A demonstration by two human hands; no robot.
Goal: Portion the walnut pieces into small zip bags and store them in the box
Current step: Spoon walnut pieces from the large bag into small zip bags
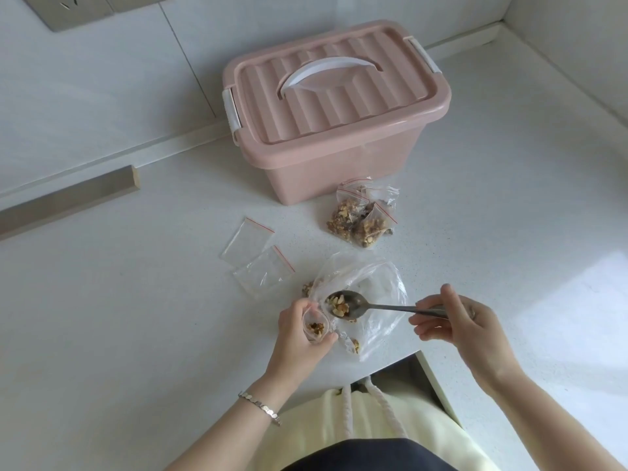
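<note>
Left hand (297, 334) pinches limp small clear zip bag (316, 330) by mouth; right hand (465, 324) grips metal spoon (384, 305); walnut pieces (338, 305) light, spill-prone.

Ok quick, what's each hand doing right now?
Left hand: grips a small clear plastic zip bag partly filled with walnut pieces.
Right hand: holds a silver metal spoon by its handle.

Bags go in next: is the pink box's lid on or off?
On: the lid covers the pink box, handle lying flat.
</note>
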